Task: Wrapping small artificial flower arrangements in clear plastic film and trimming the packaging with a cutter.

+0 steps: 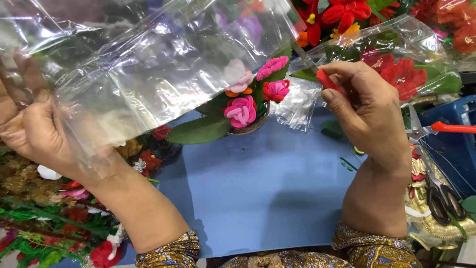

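The left hand (pixel 37 129) grips a clear plastic sheet (pixel 148 64) held up over the blue worktop (pixel 258 183). The right hand (pixel 369 111) closes on a red-handled cutter (pixel 325 79), its blade at the sheet's right edge. A small flower arrangement (pixel 248 106) sits near the worktop's far edge.

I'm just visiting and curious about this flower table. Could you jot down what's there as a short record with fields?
Left hand: grips a clear plastic sheet held up over the table
Right hand: fingers closed on red-handled scissors, the blade at the sheet's edge
Under the sheet: small basket of pink and red artificial flowers
Surface: blue table
Right side: orange-handled scissors and black-handled scissors
Back: wrapped red flowers
Left edge: heap of artificial foliage
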